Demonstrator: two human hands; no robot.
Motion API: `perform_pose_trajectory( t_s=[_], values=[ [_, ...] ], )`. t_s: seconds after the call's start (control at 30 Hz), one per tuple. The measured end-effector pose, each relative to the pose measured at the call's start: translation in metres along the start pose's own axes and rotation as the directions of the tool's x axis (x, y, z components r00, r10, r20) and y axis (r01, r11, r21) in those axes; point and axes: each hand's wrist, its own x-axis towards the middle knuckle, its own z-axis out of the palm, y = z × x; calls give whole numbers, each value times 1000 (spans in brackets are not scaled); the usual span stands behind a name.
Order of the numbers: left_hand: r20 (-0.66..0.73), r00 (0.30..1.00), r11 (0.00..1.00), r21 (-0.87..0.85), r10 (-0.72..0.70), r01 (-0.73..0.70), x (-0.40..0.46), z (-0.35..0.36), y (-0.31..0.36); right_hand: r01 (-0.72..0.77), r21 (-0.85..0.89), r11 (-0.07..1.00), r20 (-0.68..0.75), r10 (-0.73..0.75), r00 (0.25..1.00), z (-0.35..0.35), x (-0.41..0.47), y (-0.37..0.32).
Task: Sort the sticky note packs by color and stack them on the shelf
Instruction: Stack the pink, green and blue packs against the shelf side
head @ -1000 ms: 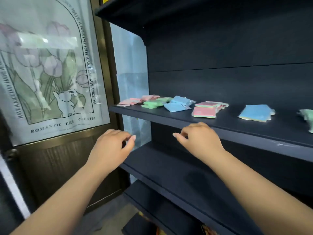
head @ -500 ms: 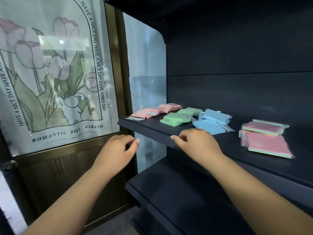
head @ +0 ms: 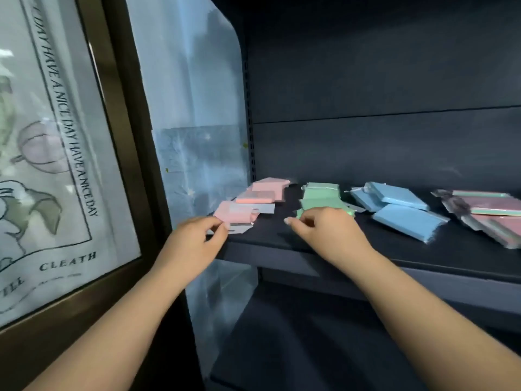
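Sticky note packs lie in colour groups on the dark shelf [head: 282,248]: pink packs [head: 265,193] at the left, green packs [head: 321,194] beside them, blue packs [head: 406,221] further right, and pink packs with green edges [head: 493,207] at the far right. My left hand [head: 194,241] pinches the clear wrapper flap of the nearest pink pack [head: 234,213]. My right hand [head: 329,234] is curled over the near edge of the front green pack, hiding that edge; I cannot tell whether it grips the pack.
A translucent plastic side panel [head: 197,108] closes the shelf's left end. Left of it hangs a framed flower poster [head: 42,165] in a brown frame [head: 118,136]. A lower dark shelf [head: 310,334] runs under my forearms. The shelf's dark back wall [head: 366,150] stands behind the packs.
I have moved closer and to the left. Both hands rose from below the shelf edge onto the shelf, the left reaching the pink pack and the right the green pack.
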Motion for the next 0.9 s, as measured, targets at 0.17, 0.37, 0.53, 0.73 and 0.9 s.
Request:
perform_pose_trajectory(
  t_s=[0.17,0.37,0.53,0.73,0.9],
  values=[
    [45,998,999,-41,33,-31,40,9,-50,-131,-1,991,-41,130,991,26,19,-34],
    [165,984,989,-116,-66,86,73,31,-75,-243,9,970,-72,243,967,34,58,-52],
    [320,932,954,-183,-171,238,89,44,-82,-382,-82,920,12,384,923,46,99,-59],
    [478,834,847,-291,-274,445,110,42,-89,-435,-68,898,111,440,891,58,126,-52],
    [484,849,808,-401,-214,432,133,47,-103,-471,279,837,95,464,881,50,130,-43]
  ],
)
